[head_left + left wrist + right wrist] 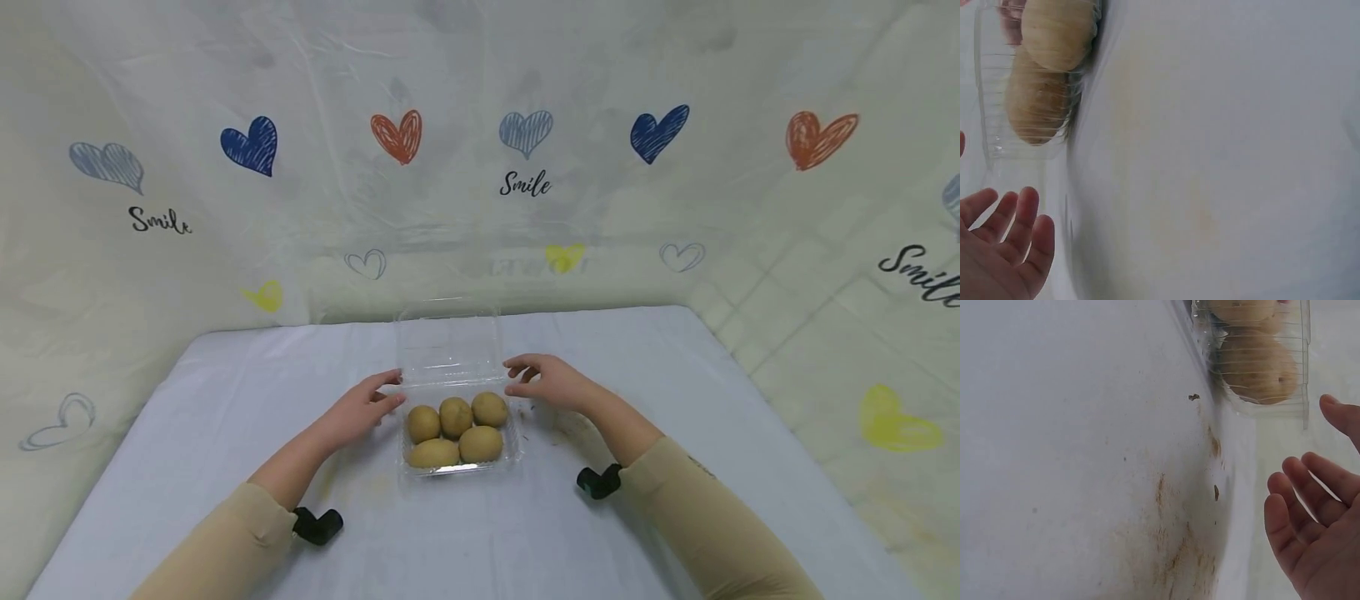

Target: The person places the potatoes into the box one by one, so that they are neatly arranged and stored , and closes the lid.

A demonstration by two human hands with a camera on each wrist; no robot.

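Observation:
Several potatoes (456, 417) lie in two rows inside a clear plastic clamshell box (515, 446) on the table. Its transparent lid (448, 348) stands raised at the back. At the box's left rear corner is my left hand (362, 412), fingers loosely bent and nothing in them; the left wrist view shows its fingers (1025, 215) apart from the ribbed box wall. My right hand (551, 382) hovers by the right rear corner, near the hinge, also holding nothing. In the right wrist view its fingers (1300, 487) are spread just off the box.
A white cloth (480, 533) covers the table, with brown dirt crumbs (1175, 550) to the right of the box. Behind stands a pale curtain (450, 217) printed with hearts and "Smile". Black wrist devices (318, 527) sit at both sleeves.

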